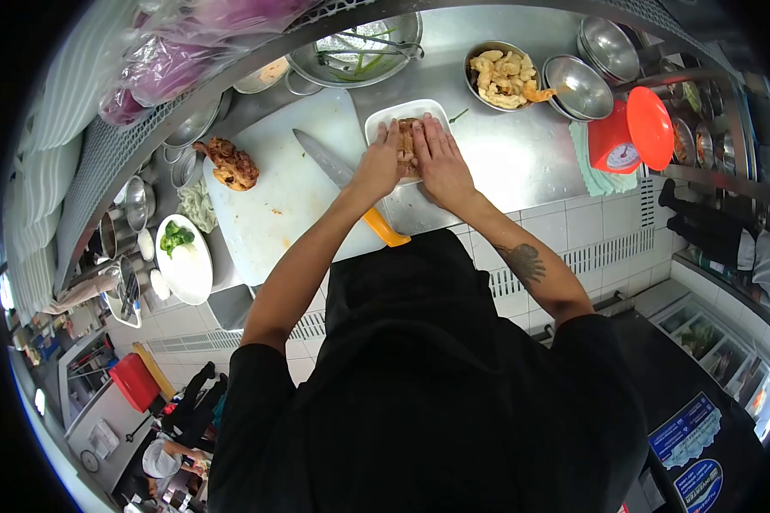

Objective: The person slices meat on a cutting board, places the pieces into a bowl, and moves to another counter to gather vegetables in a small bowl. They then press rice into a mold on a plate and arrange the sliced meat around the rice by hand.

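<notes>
Browned sliced meat (407, 147) lies in a small white rectangular dish (409, 109) on the steel counter. My left hand (380, 162) presses along its left side, fingers straight and together. Against the right side and partly over the top lies my right hand (443, 162), its fingers also stretched out; the meat is held between both hands. Under my left wrist, a knife (323, 157) rests across the edge of the white cutting board (274, 137), its orange handle toward my body. Another browned piece of meat (231, 165) sits at the board's left.
Behind stand a metal bowl with tongs (359, 73), a bowl of fried pieces (500, 79) and stacked steel bowls (578, 88). A red scale (614, 137) is at right, a white plate with greens (185, 265) at left. A shelf (257, 56) overhangs the counter's back.
</notes>
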`<action>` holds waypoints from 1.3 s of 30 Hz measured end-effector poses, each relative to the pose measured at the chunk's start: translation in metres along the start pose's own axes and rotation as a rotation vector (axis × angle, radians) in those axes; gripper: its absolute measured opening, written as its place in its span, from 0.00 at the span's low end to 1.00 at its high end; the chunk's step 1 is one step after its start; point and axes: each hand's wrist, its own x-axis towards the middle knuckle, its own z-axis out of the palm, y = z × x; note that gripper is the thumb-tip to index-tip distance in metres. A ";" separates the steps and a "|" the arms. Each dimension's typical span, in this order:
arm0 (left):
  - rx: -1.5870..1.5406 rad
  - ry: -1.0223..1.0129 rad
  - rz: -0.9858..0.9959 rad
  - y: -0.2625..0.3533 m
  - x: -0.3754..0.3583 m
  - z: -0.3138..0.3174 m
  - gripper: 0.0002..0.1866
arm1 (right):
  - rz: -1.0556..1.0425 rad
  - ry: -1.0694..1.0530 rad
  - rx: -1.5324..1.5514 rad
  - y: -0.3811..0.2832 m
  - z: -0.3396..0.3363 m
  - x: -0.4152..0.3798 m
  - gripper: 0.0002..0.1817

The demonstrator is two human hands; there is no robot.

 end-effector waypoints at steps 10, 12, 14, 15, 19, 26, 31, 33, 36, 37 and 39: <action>-0.010 0.053 0.024 0.005 -0.002 0.011 0.47 | 0.075 -0.018 -0.040 -0.002 0.003 -0.002 0.35; 0.022 0.027 -0.044 0.006 -0.002 0.009 0.47 | 0.075 -0.022 -0.050 -0.001 0.001 -0.003 0.35; 0.038 0.008 -0.035 0.003 -0.002 0.007 0.46 | 0.073 -0.027 -0.057 -0.001 -0.001 -0.002 0.35; 0.053 -0.013 -0.029 0.002 -0.003 0.007 0.46 | 0.070 -0.035 -0.069 -0.002 -0.001 -0.002 0.35; 0.046 -0.013 -0.035 0.002 0.001 0.013 0.44 | 0.060 -0.086 -0.139 -0.001 0.001 0.002 0.36; 0.085 0.011 -0.063 0.005 0.000 0.012 0.44 | 0.060 -0.074 -0.087 0.003 0.001 0.002 0.35; 0.086 0.054 0.020 0.005 -0.006 0.013 0.38 | 0.070 -0.067 -0.048 0.003 -0.001 0.000 0.34; 0.095 0.075 0.015 0.005 -0.005 0.016 0.38 | 0.076 -0.083 -0.023 0.003 -0.003 0.001 0.33; 0.095 0.020 -0.083 0.004 -0.003 0.013 0.46 | 0.095 -0.063 0.121 0.009 -0.013 0.002 0.31; 0.095 0.022 -0.085 0.003 -0.004 0.012 0.46 | 0.104 -0.027 0.240 0.013 -0.017 0.000 0.28; 0.095 0.032 -0.061 0.003 -0.005 0.009 0.47 | 0.200 0.086 0.371 0.026 -0.020 -0.003 0.26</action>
